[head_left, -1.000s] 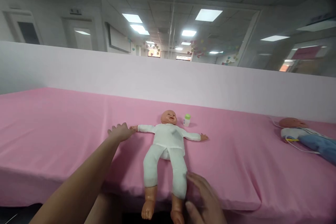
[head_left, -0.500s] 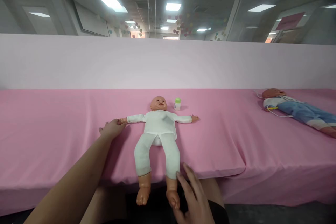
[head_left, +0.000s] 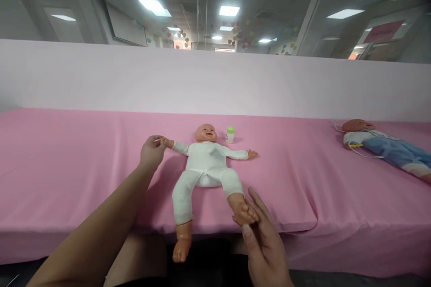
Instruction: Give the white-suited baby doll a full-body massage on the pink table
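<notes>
- The right hand point(head_left: 264, 244) is nearest the camera, at the front edge of the pink padded bench point(head_left: 67, 179). Its fingers are loosely spread, and the fingertips point(head_left: 253, 215) cup the sole and toes of the doll's raised foot point(head_left: 243, 212); the foot rests against them rather than being wrapped.
- That leg of the baby doll point(head_left: 205, 166) is bent at the knee, so the bare foot sits above the bench's front edge. The other leg lies straight, and its bare foot point(head_left: 179, 251) hangs over the front edge, in front of the person's knees.
- The left forearm runs from the lower left corner up over the bench. The left hand point(head_left: 152, 151) is closed in a narrow pinch on the doll's small hand point(head_left: 166, 141), which is lifted slightly off the pink cover.
- The doll lies on its back in a white suit, near the middle of the bench's length, head towards the back wall, with its far arm stretched flat along the cover.
- A small white bottle with a green cap point(head_left: 230, 135) stands upright just beside the doll's head, on the side away from the left hand.
- Well apart, towards the right end of the bench, a second doll point(head_left: 384, 147) in blue trousers lies on its back, with a thin white cord looped near its chest.
- Behind the bench rises a pale lilac partition point(head_left: 215, 80).
</notes>
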Demonstrator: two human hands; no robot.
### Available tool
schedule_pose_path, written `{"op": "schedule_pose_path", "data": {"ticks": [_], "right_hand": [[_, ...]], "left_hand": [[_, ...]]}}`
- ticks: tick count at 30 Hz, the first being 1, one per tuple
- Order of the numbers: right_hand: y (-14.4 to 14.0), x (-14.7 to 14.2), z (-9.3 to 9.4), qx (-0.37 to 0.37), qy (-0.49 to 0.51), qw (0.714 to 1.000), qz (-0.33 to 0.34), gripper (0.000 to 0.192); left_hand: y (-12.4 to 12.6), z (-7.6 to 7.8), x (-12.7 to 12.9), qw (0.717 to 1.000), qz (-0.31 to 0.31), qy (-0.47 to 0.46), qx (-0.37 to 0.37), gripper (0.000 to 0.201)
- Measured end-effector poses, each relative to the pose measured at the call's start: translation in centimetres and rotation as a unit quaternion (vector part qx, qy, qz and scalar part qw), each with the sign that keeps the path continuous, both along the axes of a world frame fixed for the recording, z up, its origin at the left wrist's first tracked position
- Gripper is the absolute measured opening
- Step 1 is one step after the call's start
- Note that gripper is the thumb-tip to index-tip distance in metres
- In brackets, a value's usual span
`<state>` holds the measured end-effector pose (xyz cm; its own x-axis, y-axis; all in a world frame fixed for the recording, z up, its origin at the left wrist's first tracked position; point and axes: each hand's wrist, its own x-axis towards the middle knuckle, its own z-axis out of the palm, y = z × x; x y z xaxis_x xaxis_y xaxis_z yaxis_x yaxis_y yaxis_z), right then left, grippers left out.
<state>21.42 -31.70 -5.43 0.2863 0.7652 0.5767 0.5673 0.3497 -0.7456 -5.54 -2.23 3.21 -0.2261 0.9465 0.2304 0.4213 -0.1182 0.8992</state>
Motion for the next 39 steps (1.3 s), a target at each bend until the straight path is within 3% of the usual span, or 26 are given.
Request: {"op": "schedule_pose_path", "data": {"ticks": [5,10,15,20,23,26,30,34,36,39], "right_hand": [[3.7,-1.8,4.2,0.019,0.159,0.981,0.108,0.05],[7.3,-2.6,7.0,0.014,0.158,0.981,0.113,0.056],[11.4,-1.9,7.2,-0.001,0.144,0.987,0.069,0.052],[14.8,-1.5,5.4,-0.006,0.184,0.979,0.086,0.053],[14.5,-1.5,4.8,-0.009,0.214,0.97,0.113,0.054],[12.3,-1.6,5.1,0.007,0.221,0.968,0.118,0.051],[7.9,-1.9,5.6,0.033,0.166,0.979,0.114,0.044],[4.0,-1.6,4.1,0.041,0.09,0.991,0.088,0.044],[2.7,-1.3,2.7,0.048,0.05,0.995,0.077,0.046],[1.4,-0.7,0.7,0.06,-0.002,0.994,0.095,0.051]], "left_hand": [[-0.5,2.1,5.8,0.993,-0.097,0.015,0.067,0.038],[-1.9,1.5,10.2,0.942,-0.185,0.261,0.099,0.028],[-3.2,0.6,10.8,0.857,-0.263,0.422,0.134,0.016],[-3.1,-0.3,10.6,0.841,-0.249,0.461,0.133,0.022],[-2.7,-0.8,10.3,0.858,-0.257,0.419,0.151,0.029],[-2.2,-1.2,9.6,0.888,-0.254,0.339,0.178,0.034],[-1.2,-1.7,8.1,0.947,-0.171,0.236,0.133,0.036],[0.6,-2.7,6.5,0.992,-0.086,0.07,0.06,0.037],[1.8,-3.3,5.9,0.999,-0.029,-0.034,0.028,0.037],[3.6,-4.1,5.2,0.982,0.019,-0.189,-0.017,0.033]]}}
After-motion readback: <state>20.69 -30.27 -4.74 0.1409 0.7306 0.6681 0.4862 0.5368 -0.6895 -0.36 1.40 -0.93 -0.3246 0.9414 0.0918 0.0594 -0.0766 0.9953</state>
